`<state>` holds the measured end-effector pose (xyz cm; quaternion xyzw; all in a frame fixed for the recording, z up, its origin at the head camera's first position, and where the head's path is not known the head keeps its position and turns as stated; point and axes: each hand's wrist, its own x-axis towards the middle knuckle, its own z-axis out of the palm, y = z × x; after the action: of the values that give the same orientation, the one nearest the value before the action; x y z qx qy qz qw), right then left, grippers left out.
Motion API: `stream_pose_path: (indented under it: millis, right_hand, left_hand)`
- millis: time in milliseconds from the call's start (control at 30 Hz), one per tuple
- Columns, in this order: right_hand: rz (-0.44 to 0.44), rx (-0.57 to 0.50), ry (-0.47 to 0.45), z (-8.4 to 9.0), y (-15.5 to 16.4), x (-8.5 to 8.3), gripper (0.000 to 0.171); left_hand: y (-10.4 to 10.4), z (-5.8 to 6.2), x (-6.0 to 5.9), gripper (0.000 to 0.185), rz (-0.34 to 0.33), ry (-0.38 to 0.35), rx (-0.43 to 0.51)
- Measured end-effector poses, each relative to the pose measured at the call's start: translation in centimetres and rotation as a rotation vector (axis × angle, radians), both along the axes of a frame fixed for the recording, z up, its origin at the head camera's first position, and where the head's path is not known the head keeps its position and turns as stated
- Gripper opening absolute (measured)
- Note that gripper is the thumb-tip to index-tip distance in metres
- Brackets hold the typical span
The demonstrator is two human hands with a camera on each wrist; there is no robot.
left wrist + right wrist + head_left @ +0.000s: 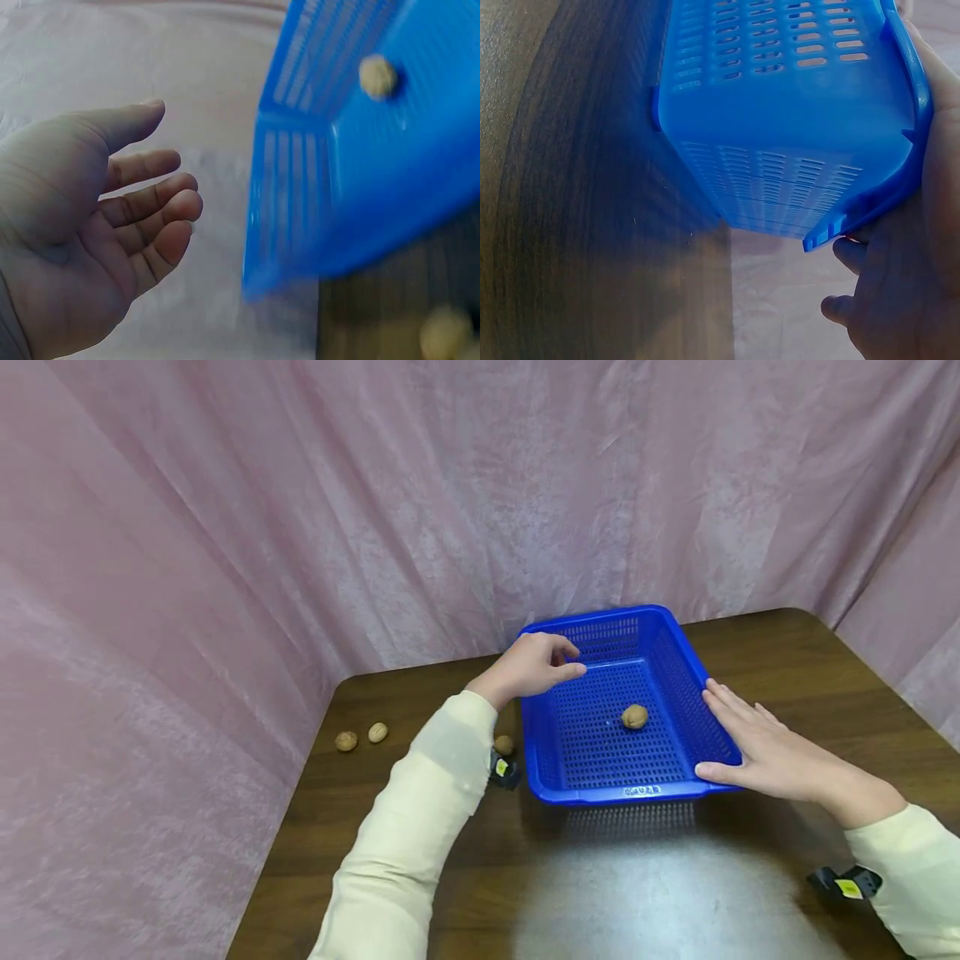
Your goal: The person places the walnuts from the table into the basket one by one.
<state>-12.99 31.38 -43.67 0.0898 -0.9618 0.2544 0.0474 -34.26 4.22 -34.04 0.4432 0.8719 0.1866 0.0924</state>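
Observation:
A blue perforated basket [600, 620] stands on the dark wooden table [420, 693], with one walnut [634, 717] on its floor. My left hand [536, 667] hovers over the basket's rear left corner, fingers loosely bent. The left wrist view shows this hand [97, 225] with an empty palm beside the basket [337, 187] and the walnut [377, 75] inside. My right hand [750, 743] lies flat along the basket's right rim, thumb at the front right corner. In the right wrist view that hand [907, 300] touches the basket's [795, 150] edge.
Two walnuts [346, 742] [378, 732] lie near the table's left edge. A third walnut [504, 745] sits just left of the basket, by my left sleeve. Pink curtain [300, 527] encloses the table on the back and sides. Bare tabletop [637, 893] spreads before the basket.

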Motion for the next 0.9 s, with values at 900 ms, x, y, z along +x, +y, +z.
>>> stream_pose_path:
  millis: [900]
  right_hand:
    - [-0.002, -0.030, -0.002, -0.3, 0.4, -0.4, 0.100]
  left_hand:
    - [-14.4, -16.2, 1.8, 0.049, 0.366, 0.015, 0.191]
